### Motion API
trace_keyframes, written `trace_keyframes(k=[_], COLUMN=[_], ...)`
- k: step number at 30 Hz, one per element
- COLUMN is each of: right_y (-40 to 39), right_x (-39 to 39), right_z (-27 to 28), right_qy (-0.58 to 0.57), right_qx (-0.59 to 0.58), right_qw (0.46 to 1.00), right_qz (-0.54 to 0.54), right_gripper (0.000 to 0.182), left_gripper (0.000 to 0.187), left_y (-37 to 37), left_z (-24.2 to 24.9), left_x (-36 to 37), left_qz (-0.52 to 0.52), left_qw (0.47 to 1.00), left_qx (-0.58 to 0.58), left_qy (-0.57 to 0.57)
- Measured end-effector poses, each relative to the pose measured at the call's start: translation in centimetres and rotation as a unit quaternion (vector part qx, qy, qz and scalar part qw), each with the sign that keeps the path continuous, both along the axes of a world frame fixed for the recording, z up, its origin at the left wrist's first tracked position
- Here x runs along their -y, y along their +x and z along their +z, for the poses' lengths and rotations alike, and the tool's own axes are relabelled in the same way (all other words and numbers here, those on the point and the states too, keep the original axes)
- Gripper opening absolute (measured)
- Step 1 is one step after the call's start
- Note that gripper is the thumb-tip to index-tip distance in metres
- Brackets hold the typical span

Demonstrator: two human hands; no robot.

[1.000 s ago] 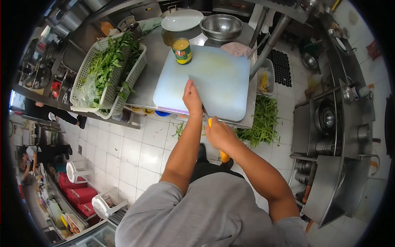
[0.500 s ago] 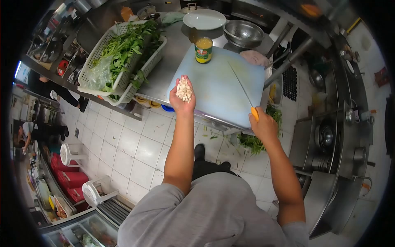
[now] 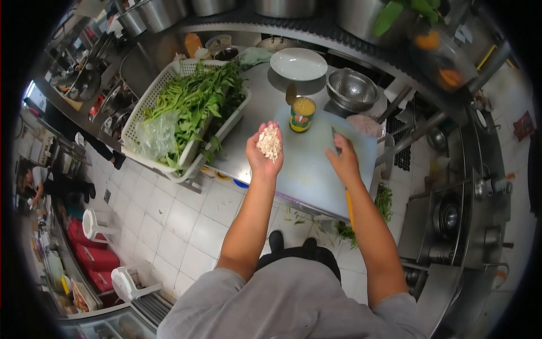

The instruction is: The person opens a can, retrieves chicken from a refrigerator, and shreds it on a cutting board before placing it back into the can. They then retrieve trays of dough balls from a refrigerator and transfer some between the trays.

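My left hand [image 3: 262, 161] is palm up with its fingers cupped around a heap of chopped garlic [image 3: 269, 143], pale and finely cut. Over the right part of the white cutting board [image 3: 302, 181] is my right hand [image 3: 345, 161], fingers apart and holding nothing. Beneath that hand and forearm lies a knife [image 3: 349, 208]; its yellow handle shows near the board's front edge, and most of the blade is hidden. An opened tin can [image 3: 301, 117] with a green and yellow label stands at the back of the board, its lid bent up and yellowish contents inside.
White plastic baskets [image 3: 130, 127] of leafy greens [image 3: 197, 104] stand left of the board. Behind it are a white oval plate [image 3: 298, 63], a metal colander [image 3: 353, 90] and a pinkish cloth [image 3: 364, 125]. A shelf [image 3: 243, 28] with pots overhangs the table. Two people are at far left.
My right hand has let go of the knife, which now lies on the board, and has moved forward with its fingers opened. My left hand still holds the chopped garlic. The view has tilted up.
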State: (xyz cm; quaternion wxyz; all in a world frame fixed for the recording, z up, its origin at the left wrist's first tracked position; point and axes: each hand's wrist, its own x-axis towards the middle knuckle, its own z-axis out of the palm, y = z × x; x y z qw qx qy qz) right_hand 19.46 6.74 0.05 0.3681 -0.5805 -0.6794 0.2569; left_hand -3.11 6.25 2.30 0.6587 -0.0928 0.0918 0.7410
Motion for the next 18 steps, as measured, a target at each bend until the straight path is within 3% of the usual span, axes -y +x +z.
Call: trace_keyframes(k=[4,7,9,12,14,16,18], right_y=[-1.7,-2.2,-2.1,-3.1,-4.2,-5.5,-7.4], right_x=[-7.1,-11.9,-15.8,-16.3,-14.1,-11.0,-7.7], right_z=[-0.5,-1.2,-5.2,-7.9,-7.0,-6.2,-5.3], right_qy=[0.025,-0.065,-0.093,-0.134,-0.106,-0.070,-0.044], right_qx=[-0.010,0.010,-0.075,-0.141,-0.177,-0.151,-0.120], right_qw=[0.996,0.985,0.962,0.943,0.944,0.978,0.987], right_qz=[0.085,0.162,0.247,0.269,0.258,0.123,0.094], right_gripper=[0.078,0.089,0.093,0.088,0.082,0.078,0.076], left_gripper=[0.037,0.037,0.037,0.037,0.039,0.039,0.039], left_y=[-0.3,-0.9,-1.3,-1.8,-1.8,-1.4,-1.0], left_z=[0.0,0.1,0.3,0.8,1.0,1.1,1.1], left_x=[-1.1,-0.9,-0.9,-1.5,-2.0,-2.6,-3.3], left_qz=[0.016,0.039,0.057,0.081,0.090,0.096,0.101], left_qw=[1.000,0.999,0.998,0.995,0.994,0.993,0.992], left_qx=[0.004,-0.006,-0.025,-0.051,-0.058,-0.067,-0.076], left_qy=[-0.005,-0.014,-0.020,-0.037,-0.024,-0.027,-0.031])
